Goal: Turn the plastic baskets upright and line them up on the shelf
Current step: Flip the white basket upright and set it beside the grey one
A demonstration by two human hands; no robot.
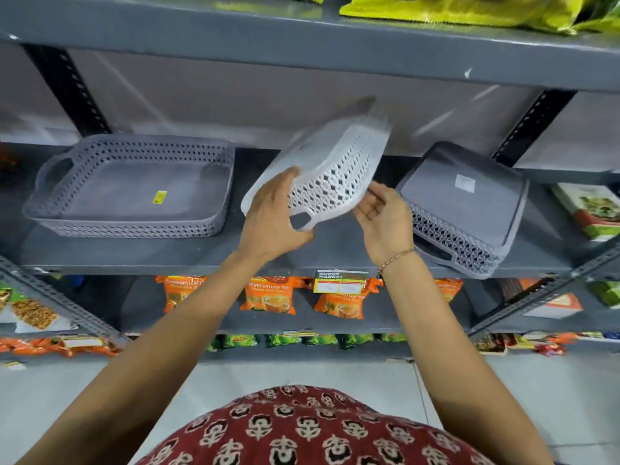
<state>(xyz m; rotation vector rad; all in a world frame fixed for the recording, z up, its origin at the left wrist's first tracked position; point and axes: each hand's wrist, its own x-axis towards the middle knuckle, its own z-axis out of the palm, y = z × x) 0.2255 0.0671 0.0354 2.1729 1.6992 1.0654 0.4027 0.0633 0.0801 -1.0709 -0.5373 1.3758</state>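
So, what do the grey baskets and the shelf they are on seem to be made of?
The baskets look like moulded plastic with a matte finish: the left basket and the tilted basket in both hands have lattice-pierced walls and smooth bases. The shelf looks like grey painted metal, judging by its thin flat edge and the slotted uprights; I cannot be certain.

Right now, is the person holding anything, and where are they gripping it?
Yes: the tilted light grey basket, held at its near end, left hand by the handle corner, right hand at the rim.
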